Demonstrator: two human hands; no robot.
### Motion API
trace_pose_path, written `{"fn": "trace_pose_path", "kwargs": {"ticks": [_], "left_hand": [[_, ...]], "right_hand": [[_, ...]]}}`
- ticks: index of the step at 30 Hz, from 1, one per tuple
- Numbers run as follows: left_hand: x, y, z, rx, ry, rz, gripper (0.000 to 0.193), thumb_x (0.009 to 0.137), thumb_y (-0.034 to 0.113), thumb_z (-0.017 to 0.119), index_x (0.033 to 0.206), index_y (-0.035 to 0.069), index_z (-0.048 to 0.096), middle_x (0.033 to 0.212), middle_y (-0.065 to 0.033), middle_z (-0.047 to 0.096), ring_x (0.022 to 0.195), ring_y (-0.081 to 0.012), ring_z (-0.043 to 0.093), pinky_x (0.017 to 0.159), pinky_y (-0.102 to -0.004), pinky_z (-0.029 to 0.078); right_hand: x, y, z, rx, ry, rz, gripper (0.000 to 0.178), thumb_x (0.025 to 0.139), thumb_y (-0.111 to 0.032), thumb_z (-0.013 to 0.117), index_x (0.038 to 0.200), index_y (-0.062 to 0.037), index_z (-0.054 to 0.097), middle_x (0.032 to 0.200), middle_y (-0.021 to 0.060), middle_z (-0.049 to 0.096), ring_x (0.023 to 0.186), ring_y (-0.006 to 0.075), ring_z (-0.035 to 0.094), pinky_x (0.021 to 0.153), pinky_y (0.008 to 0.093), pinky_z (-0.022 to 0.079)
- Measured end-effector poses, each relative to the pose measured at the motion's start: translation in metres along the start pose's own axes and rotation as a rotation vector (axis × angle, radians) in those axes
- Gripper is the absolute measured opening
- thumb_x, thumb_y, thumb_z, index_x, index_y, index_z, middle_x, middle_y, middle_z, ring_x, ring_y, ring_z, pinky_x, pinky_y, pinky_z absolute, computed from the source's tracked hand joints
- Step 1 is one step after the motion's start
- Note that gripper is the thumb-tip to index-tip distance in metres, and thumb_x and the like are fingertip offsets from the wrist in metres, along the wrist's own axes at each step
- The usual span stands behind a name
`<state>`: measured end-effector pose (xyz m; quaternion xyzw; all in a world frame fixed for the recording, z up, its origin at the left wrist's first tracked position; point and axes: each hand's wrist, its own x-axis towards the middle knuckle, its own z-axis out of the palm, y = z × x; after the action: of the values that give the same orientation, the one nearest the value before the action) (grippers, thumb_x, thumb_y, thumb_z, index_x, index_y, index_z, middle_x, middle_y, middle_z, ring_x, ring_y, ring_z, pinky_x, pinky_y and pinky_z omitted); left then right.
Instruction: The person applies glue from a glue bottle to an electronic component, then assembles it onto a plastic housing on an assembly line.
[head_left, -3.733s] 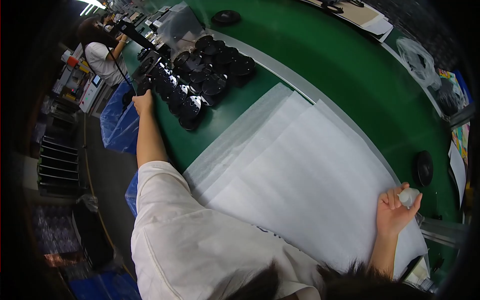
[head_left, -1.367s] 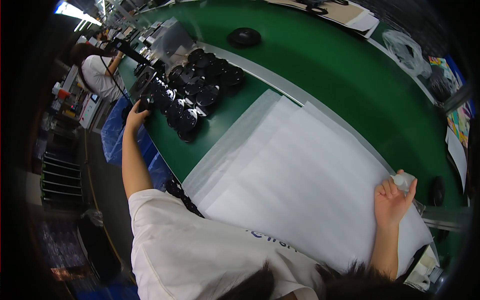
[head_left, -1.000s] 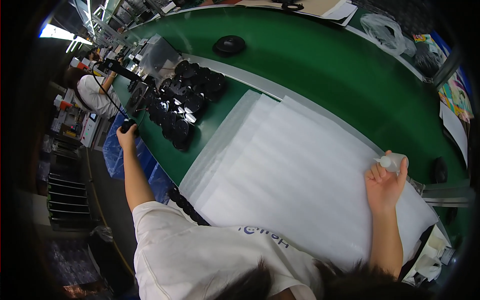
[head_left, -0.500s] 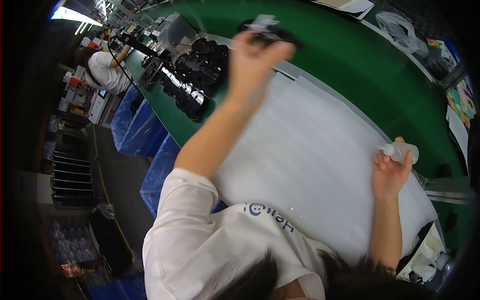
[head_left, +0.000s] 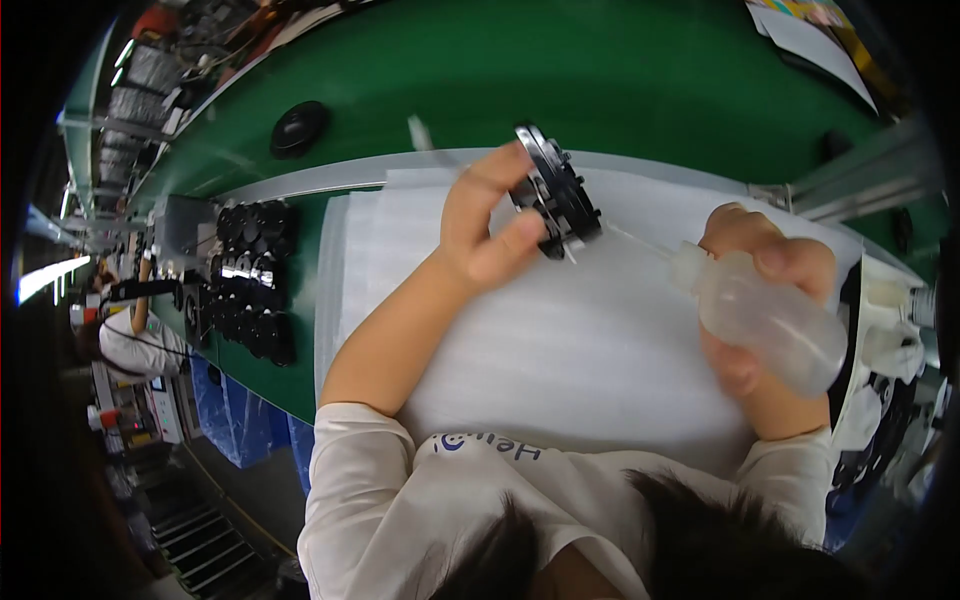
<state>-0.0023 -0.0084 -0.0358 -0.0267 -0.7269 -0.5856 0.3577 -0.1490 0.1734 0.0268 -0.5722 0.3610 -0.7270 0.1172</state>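
My left hand (head_left: 478,228) pinches a round black part (head_left: 572,200) by its side, thumb and fingers at its left edge. The part is tilted up on edge above the sheet, with shiny metal pieces on it. Wrapped round a translucent squeeze bottle (head_left: 772,325) is my right hand (head_left: 765,245). The bottle leans, and its thin nozzle (head_left: 645,243) points left at the black part. The tip ends close to the part's lower right edge; whether it touches I cannot tell.
White foam sheeting (head_left: 560,340) covers the bench before me. Several black parts (head_left: 250,285) stand stacked at left. Another black disc (head_left: 299,128) lies on the green surface (head_left: 420,70) beyond a pale rail. A container (head_left: 875,335) sits at right. A co-worker (head_left: 140,345) is far left.
My left hand has come from the far side to over the sheet with the black part. The bottle in my right hand has moved toward it, nozzle leftward. The view has turned.
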Motion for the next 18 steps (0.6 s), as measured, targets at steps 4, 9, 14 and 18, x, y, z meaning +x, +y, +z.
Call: {"fn": "trace_pose_path", "kwargs": {"ticks": [4, 9, 14, 18], "left_hand": [[0.014, 0.022, 0.017, 0.494, -0.161, 0.498, 0.042, 0.072, 0.021, 0.056, 0.106, -0.003, 0.046, 0.093, -0.0196, 0.055, 0.068, -0.0288, 0.054, 0.056, -0.0333, 0.043], [0.000, 0.038, 0.022, 0.719, -0.087, 0.640, 0.031, 0.074, 0.021, 0.053, 0.102, 0.009, 0.046, 0.093, -0.0184, 0.055, 0.077, -0.0328, 0.054, 0.064, -0.0434, 0.043], [-0.004, 0.041, 0.021, 0.764, -0.133, 0.552, 0.036, 0.071, 0.021, 0.054, 0.104, 0.018, 0.041, 0.095, -0.0176, 0.053, 0.082, -0.0322, 0.054, 0.075, -0.0480, 0.039], [-0.002, 0.043, 0.027, 0.839, -0.100, 0.587, 0.040, 0.072, 0.023, 0.055, 0.108, 0.021, 0.037, 0.096, -0.0158, 0.053, 0.083, -0.0313, 0.054, 0.076, -0.0477, 0.039]], "right_hand": [[-0.002, -0.016, -0.002, -0.297, -0.164, -0.096, 0.056, 0.072, -0.047, 0.062, 0.108, -0.0152, 0.034, 0.078, 0.0092, 0.049, 0.058, 0.0167, 0.040, 0.058, 0.0327, 0.030], [-0.002, -0.022, 0.006, -0.373, -0.255, -0.088, 0.051, 0.073, -0.043, 0.061, 0.107, -0.0154, 0.035, 0.078, 0.0102, 0.049, 0.058, 0.0172, 0.040, 0.056, 0.0323, 0.029], [-0.005, -0.018, 0.011, -0.359, -0.257, -0.039, 0.048, 0.073, -0.039, 0.062, 0.105, -0.0147, 0.036, 0.077, 0.0106, 0.048, 0.058, 0.0182, 0.041, 0.055, 0.0333, 0.028], [-0.004, -0.017, 0.010, -0.396, -0.250, -0.038, 0.048, 0.073, -0.038, 0.062, 0.105, -0.0148, 0.036, 0.078, 0.0106, 0.048, 0.058, 0.0181, 0.041, 0.055, 0.0336, 0.028]]}}
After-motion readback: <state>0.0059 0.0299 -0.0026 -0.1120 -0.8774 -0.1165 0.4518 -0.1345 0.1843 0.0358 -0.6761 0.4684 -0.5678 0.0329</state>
